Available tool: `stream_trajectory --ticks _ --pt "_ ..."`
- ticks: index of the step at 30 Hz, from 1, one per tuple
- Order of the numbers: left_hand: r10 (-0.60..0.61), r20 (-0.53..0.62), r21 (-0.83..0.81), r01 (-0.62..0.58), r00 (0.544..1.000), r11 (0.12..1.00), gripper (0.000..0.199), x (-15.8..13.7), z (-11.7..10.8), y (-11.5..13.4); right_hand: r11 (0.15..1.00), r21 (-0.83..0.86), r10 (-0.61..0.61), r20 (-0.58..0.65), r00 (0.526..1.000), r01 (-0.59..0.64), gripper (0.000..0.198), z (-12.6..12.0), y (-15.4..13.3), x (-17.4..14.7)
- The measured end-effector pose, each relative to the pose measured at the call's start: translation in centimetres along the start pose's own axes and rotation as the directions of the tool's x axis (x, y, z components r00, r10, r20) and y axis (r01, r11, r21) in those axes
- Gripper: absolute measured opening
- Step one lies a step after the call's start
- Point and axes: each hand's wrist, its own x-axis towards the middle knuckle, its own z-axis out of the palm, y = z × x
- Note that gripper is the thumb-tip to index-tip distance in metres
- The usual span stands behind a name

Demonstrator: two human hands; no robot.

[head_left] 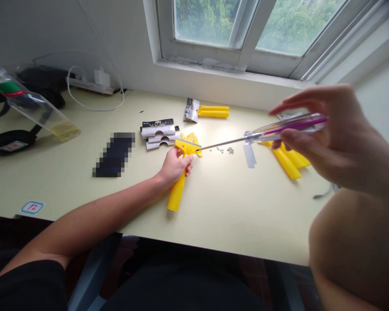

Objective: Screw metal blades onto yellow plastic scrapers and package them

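Note:
My left hand (176, 166) is closed round the neck of a yellow plastic scraper (177, 190), whose wide head points away from me and handle towards me. A screwdriver (278, 128) with a clear and purple handle is in my right hand (337, 134), thumb and fingers round the handle. Its long shaft slants left, and the tip is at the scraper's head, seemingly on a screw too small to make out. Just right of the head lie several small screws and nuts (230, 150). Thin, pale blades (249, 156) lie beyond them.
More yellow handles (287, 162) lie under my right hand. Black-and-white packaging cards (158, 131) and yellow heads sit behind the scraper. A packaged yellow pair (213, 111) lies near the window. At left are a blurred-out dark object (115, 154), a tilted bottle (35, 106) and a white cable (94, 108).

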Motion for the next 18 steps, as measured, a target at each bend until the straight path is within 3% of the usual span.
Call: stream_trajectory --ticks 3,7,8,11,15,18 --pt "0.022 0.014 0.006 -0.022 1.000 1.000 0.030 -0.05 0.05 -0.11 0.971 -0.200 0.104 -0.134 0.985 -0.130 0.035 -0.29 -0.05 -0.13" --pt "0.048 0.004 0.032 -0.048 0.999 0.998 0.030 -0.13 0.06 -0.14 0.998 -0.056 -0.034 0.005 0.999 0.034 0.054 -0.43 0.10 -0.12" --pt "0.056 0.008 0.036 -0.056 0.998 0.998 0.030 -0.16 0.06 -0.14 0.997 -0.079 -0.025 -0.019 1.000 0.023 0.052 -0.46 0.16 -0.12" --pt "0.086 0.033 0.035 -0.087 0.996 0.996 0.031 -0.23 0.11 -0.16 0.966 -0.230 0.089 -0.150 0.985 -0.123 0.041 -0.52 0.27 -0.16" --pt "0.090 0.046 0.024 -0.091 0.995 0.996 0.032 -0.33 0.18 -0.26 0.990 -0.126 -0.065 -0.054 0.996 0.058 0.055 -0.50 0.21 -0.32" --pt "0.085 0.047 0.021 -0.086 0.995 0.996 0.033 -0.34 0.18 -0.26 0.964 -0.250 0.041 -0.174 0.984 -0.085 0.043 -0.48 0.06 -0.40"
